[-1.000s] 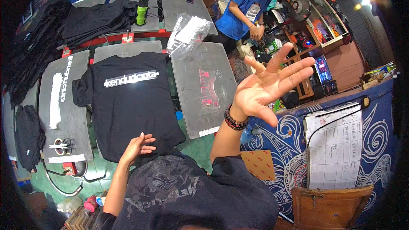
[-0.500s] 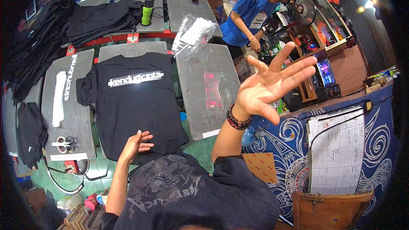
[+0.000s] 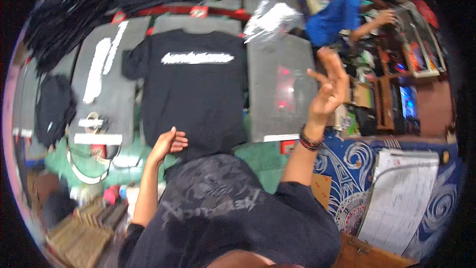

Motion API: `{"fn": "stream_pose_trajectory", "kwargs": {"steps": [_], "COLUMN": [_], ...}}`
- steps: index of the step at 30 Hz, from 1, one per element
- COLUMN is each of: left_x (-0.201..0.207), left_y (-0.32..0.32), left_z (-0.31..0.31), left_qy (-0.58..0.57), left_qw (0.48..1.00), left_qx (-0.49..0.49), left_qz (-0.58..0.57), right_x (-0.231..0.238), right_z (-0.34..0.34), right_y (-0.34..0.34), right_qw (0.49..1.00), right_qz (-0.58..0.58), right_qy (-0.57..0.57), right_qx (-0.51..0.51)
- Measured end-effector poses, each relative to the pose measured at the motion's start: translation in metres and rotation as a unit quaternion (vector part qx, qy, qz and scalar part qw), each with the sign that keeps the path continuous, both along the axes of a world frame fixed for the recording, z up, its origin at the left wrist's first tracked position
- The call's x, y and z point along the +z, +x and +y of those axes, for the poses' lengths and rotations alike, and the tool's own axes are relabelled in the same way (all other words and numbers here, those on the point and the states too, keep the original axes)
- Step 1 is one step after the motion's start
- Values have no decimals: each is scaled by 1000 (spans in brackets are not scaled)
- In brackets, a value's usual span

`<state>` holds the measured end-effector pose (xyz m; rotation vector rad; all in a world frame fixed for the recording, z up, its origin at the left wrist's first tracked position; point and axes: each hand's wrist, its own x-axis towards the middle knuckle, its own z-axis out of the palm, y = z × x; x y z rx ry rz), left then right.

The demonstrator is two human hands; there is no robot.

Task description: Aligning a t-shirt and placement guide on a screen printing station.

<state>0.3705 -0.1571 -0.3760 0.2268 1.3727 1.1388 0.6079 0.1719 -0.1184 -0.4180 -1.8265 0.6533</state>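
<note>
A black T-shirt [image 3: 193, 94] with a white print strip across its upper part lies flat on a grey board. My left hand [image 3: 171, 144] hovers at or just over its lower left edge, fingers stretched out and nothing held; whether it touches the cloth I cannot tell. My right hand [image 3: 328, 87], blurred by motion, is raised to the right of the neighbouring grey board [image 3: 258, 89]. Its fingers are bent but apart, with nothing visible in them, and a dark beaded bracelet [image 3: 311, 140] circles the wrist.
Crumpled clear plastic with white sheets [image 3: 272, 20] sits at the right board's far end. Scissors [image 3: 92, 123] and white strips [image 3: 97, 69] lie on the left board. Black garments [image 3: 74, 17] are heaped behind. A person in blue [image 3: 337, 15] stands back right. Papers [image 3: 399, 193] hang at right.
The view has swung, shifting the boards and T-shirt rightward and up in the picture. My right hand has turned from a spread palm to bent fingers. The person in blue has turned toward the shelves.
</note>
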Motion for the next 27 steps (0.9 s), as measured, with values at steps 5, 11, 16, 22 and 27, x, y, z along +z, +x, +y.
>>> {"fn": "stream_pose_trajectory", "kwargs": {"steps": [5,11,16,22,27], "left_x": [-68,-100,-116,-119,-103], "left_y": [-52,-49,-57,-46,-58], "left_z": [-122,-143,-120,-161,-195], "left_qy": [-185,-153,-43,-61,-7], "left_qw": [978,968,986,995,996], "left_qx": [-34,69,-15,-13,16], "left_qz": [87,187,159,72,91], "right_x": [-181,-322,-403,-394,-325], "right_z": [-7,-73,-101,-131,-127], "right_y": [81,105,122,132,134], "right_qw": [648,557,674,608,578], "right_qz": [-518,-456,-181,-464,-648], "right_qy": [-551,-689,-696,-644,-493], "right_qx": [89,89,169,-3,-56]}}
